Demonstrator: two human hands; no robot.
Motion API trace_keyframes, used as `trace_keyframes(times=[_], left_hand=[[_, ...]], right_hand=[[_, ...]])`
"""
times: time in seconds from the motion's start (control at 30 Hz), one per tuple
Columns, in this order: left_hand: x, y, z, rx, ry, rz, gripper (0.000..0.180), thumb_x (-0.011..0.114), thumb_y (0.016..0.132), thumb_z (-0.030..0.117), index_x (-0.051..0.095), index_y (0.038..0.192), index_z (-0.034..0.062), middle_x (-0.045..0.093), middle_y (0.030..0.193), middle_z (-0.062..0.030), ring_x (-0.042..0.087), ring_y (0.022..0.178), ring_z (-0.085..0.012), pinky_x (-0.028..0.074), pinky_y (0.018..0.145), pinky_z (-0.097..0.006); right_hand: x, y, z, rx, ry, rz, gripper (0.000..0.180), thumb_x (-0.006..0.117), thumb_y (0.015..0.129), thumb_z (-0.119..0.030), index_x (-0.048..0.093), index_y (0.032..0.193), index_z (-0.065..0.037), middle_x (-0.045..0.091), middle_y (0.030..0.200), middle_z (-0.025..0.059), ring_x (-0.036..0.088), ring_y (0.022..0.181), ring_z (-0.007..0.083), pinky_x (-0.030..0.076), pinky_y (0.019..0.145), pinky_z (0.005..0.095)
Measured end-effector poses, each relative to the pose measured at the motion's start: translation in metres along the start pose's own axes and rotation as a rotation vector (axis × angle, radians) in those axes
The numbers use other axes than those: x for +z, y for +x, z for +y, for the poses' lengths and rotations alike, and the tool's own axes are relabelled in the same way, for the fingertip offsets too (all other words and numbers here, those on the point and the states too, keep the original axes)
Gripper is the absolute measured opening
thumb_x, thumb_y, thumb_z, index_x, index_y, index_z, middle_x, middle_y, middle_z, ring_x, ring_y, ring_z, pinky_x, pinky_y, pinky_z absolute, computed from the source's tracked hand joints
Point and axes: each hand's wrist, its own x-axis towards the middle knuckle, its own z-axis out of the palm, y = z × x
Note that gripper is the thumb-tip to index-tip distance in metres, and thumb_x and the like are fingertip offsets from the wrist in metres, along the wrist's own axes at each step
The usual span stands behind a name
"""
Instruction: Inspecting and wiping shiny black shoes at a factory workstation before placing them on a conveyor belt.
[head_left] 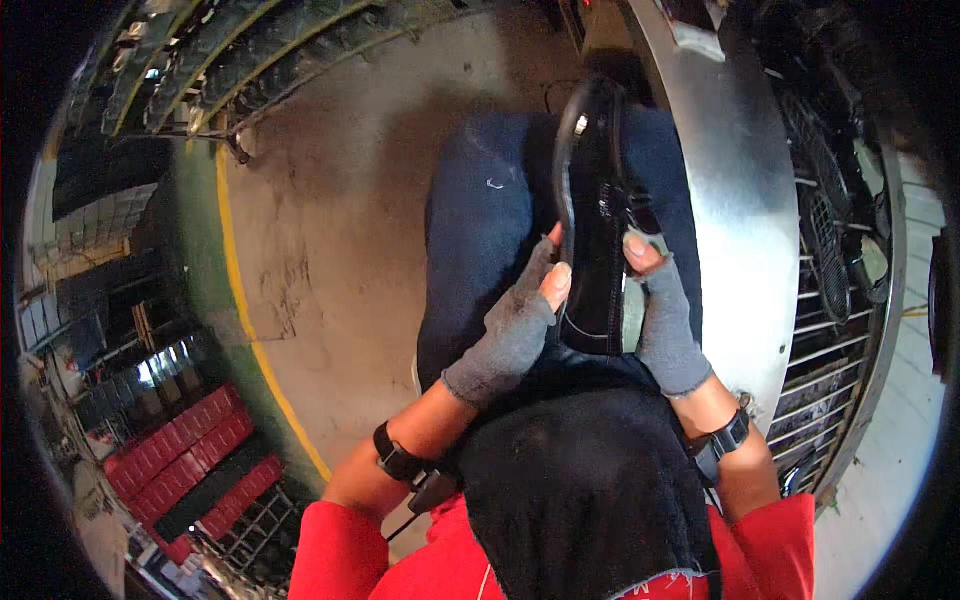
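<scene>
A glossy black shoe (597,265) is held over my lap, its long axis pointing away from me. A pale green part (633,315) shows along its right side near the close end. My left hand (512,335), in a grey fingerless glove, grips the shoe's left edge with the thumb on top. On the opposite side my right hand (668,325), gloved the same way, closes on the edge, its thumb beside the green part. The fingers under the shoe are hidden. The far end of the shoe is slightly blurred.
A metal bench top (745,230) runs along my right. Beyond it, a barred rack (830,380) carries several dark shoes and soles (825,240). More racks (230,60) stand at the far left. Red slatted panels (185,455) are at the lower left, past a yellow floor line (240,290).
</scene>
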Motion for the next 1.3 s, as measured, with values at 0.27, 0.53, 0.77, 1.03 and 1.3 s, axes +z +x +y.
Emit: trace_keyframes(times=[0.27,0.53,0.77,1.03,1.3], left_hand=[[0.011,0.025,0.017,0.132,0.109,-0.013,0.063,0.040,0.115,0.030,0.020,0.168,0.0022,0.037,0.165,-0.0119,0.035,0.150,-0.0188,0.028,0.125,-0.032],[0.050,-0.005,0.086,0.254,0.474,0.099,0.090,0.069,0.099,0.016,0.014,0.169,0.0046,0.051,0.149,-0.0158,0.053,0.133,-0.0214,0.045,0.113,-0.035],[0.089,-0.012,0.141,0.194,-0.134,-0.170,0.093,0.058,0.084,0.065,0.050,0.146,-0.0041,0.063,0.138,-0.0218,0.066,0.121,-0.0310,0.053,0.106,-0.042],[0.100,-0.029,0.132,0.240,-0.126,0.050,0.084,0.055,0.088,0.061,0.052,0.144,-0.0019,0.063,0.136,-0.0190,0.064,0.123,-0.0292,0.051,0.106,-0.041],[0.066,-0.015,0.149,0.684,0.373,-0.186,0.085,0.049,0.109,0.049,0.017,0.167,-0.0048,0.014,0.177,-0.0144,0.028,0.156,-0.0259,0.021,0.127,-0.037]], right_hand=[[-0.003,0.015,-0.017,-0.081,-0.127,-0.058,0.051,0.056,0.108,-0.046,0.063,0.136,-0.005,0.072,0.124,0.0067,0.070,0.110,0.0139,0.057,0.095,0.0295],[0.001,-0.018,-0.029,-0.594,-0.548,-0.041,0.077,0.066,0.101,-0.038,0.039,0.162,-0.001,0.051,0.155,0.0135,0.052,0.137,0.0207,0.039,0.117,0.0369],[0.040,-0.045,-0.058,-0.535,-0.399,-0.096,0.072,0.052,0.106,-0.051,0.052,0.150,0.005,0.058,0.141,0.0117,0.053,0.131,0.0240,0.033,0.119,0.0393],[0.042,-0.045,-0.056,-0.494,-0.421,-0.047,0.047,0.057,0.110,-0.030,0.059,0.143,0.003,0.069,0.126,0.0144,0.063,0.110,0.0193,0.048,0.100,0.0311],[0.065,-0.041,-0.118,-0.080,0.143,-0.114,0.063,0.068,0.102,-0.042,0.053,0.148,-0.002,0.068,0.121,0.0077,0.068,0.100,0.0160,0.056,0.089,0.0270]])
